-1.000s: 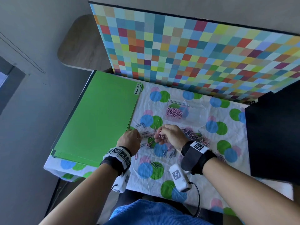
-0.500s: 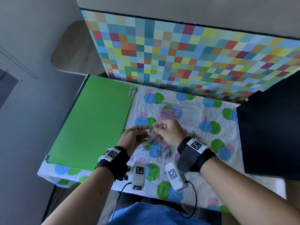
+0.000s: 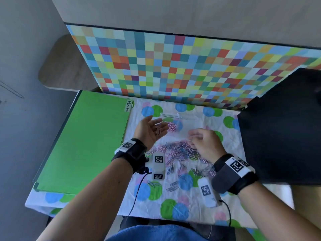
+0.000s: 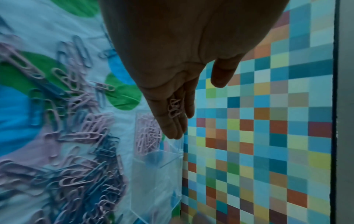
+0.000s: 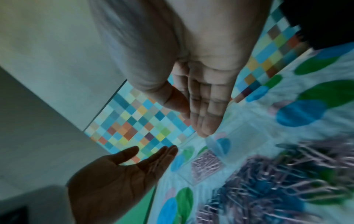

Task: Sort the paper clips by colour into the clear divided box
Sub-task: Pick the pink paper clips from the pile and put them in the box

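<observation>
The clear divided box (image 3: 188,121) stands on the spotted cloth, with pink clips (image 3: 172,126) in its left compartment. My left hand (image 3: 157,123) lies palm up beside the box's left side, fingers straight, and a few pink clips (image 4: 174,109) rest on them. The right hand (image 3: 192,140) hovers over the near right of the box, above the mixed pile of pink and blue clips (image 3: 178,151). In the right wrist view its fingers (image 5: 208,109) are nearly straight with nothing seen between them. The left wrist view shows the box wall (image 4: 153,174) just beyond my fingertips.
A green folder labelled Permits (image 3: 86,141) covers the table's left side. A black object (image 3: 278,136) fills the right side. A chequered panel (image 3: 173,70) closes the back. Loose blue clips (image 3: 172,186) lie near the front edge.
The hands have parted. The left one turned palm up and rose toward the box with pink clips on its fingers. The right one drew off to the right over the pile.
</observation>
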### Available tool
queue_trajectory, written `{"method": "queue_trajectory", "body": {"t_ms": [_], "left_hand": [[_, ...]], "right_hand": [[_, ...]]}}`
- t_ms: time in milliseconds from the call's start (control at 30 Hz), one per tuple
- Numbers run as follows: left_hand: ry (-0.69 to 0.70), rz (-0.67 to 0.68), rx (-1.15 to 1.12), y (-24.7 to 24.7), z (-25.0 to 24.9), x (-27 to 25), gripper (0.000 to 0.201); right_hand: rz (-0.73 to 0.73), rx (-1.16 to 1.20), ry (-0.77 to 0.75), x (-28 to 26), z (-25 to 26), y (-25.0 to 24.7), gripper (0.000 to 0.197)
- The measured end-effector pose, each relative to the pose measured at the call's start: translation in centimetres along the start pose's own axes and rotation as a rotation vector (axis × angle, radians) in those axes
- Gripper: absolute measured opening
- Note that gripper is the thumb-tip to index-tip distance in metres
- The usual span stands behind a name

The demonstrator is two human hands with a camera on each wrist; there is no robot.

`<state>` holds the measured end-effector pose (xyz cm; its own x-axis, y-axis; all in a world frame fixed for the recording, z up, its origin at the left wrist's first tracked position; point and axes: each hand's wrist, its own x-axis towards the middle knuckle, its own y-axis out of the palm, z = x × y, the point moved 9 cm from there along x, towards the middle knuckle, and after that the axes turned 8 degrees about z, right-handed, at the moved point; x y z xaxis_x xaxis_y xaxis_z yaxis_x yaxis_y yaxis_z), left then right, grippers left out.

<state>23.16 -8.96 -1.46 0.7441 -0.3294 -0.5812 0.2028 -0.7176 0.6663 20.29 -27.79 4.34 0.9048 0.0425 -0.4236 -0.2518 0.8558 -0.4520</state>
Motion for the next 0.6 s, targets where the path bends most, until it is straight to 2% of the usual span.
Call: {"method": "queue_trajectory", "body": {"t_ms": [233, 400, 467, 600], "left_hand": [[-0.023, -0.079, 0.146, 1.7, -1.0, 2.8, 0.054], [0.000, -0.061, 0.390, 1.5, -1.7, 1.9, 0.037], [0.033, -0.035, 0.637, 1.1, -2.4, 0.6, 0.030], [0.125, -0.043, 1.414, -1.0, -3.2, -2.5, 0.017]], "right_hand": [[-0.005, 0.068, 0.086, -1.8, -3.9, -0.7, 0.025], [0.056, -0.073, 0.049, -1.7, -3.8, 1.6, 0.022], [0.125, -0.193, 0.014, -1.7, -3.4, 3.6, 0.020], [0.265, -0.314, -0.038, -1.8, -3.0, 8.1, 0.018]]}}
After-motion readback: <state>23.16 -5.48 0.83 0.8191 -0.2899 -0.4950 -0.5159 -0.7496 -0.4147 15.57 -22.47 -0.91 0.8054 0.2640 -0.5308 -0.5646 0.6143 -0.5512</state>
